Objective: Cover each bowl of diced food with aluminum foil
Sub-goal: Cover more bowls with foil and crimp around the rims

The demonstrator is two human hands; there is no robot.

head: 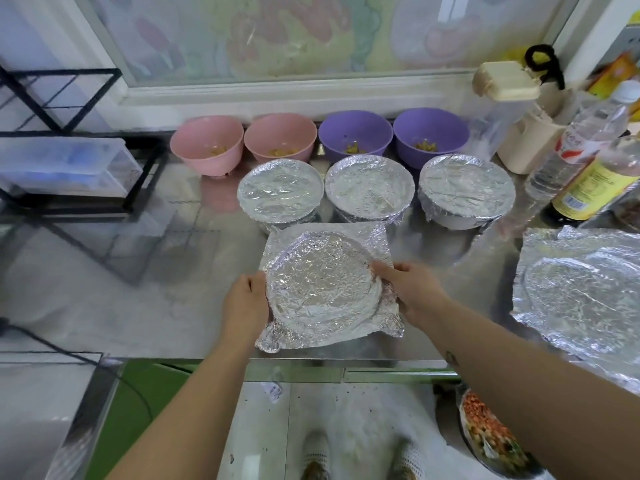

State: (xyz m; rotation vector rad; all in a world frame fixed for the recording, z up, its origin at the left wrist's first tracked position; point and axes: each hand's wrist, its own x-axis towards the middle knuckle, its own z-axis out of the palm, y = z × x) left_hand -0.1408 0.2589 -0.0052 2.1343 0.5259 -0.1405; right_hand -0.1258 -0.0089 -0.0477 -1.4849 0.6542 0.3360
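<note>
A bowl under a loose square of aluminum foil [320,284] sits near the steel counter's front edge. My left hand [246,301] is cupped against its left side, and my right hand [407,289] grips the foil at its right rim. The foil's corners still stick out. Behind it stand three foil-covered bowls [280,190], [369,188], [465,188]. At the back are two pink bowls [207,143], [280,138] and two purple bowls [355,135], [431,135], uncovered, with diced food inside.
Another foil-draped dish [585,292] lies at the right edge. Bottles [585,147] and a cream container [505,81] stand at the back right. A black wire rack with a plastic box [62,168] occupies the left. A bowl of diced food [491,434] sits below the counter.
</note>
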